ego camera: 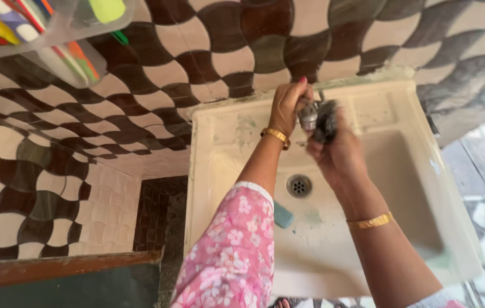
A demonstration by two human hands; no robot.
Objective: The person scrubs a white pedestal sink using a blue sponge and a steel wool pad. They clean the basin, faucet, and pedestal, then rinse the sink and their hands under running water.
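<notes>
Wall tiles (157,68), brown and cream in a wavy scale pattern, fill the upper and left frame; view tilted, so the wall runs diagonally.

Cream washbasin (402,131), square-rimmed, stained greenish in patches, set against the tiles. Right rim blurred and partly cut by the near arm. Round metal drain (299,185) at the bowl's bottom, in plain view between the two forearms.

Pink floral sleeve (231,251) on the left arm, cut off at the bottom edge. Gold bangles on both wrists.

Clear plastic holder (54,34) at top left, cropped by the frame, with coloured items inside; too blurred to name them.

Left hand (287,105) reaches to the metal tap (309,114) at the basin's back rim, fingers closed around its top. Tap mostly hidden by both hands.

Right hand (339,151) just below and right of the tap, grip clamped on a dark scrubber (327,121) pressed against the tap body. Scrubber motion-blurred; its texture cannot be made out.

Small teal object (283,215) lies in the bowl beside the sleeve edge, partly covered; kind unclear.
</notes>
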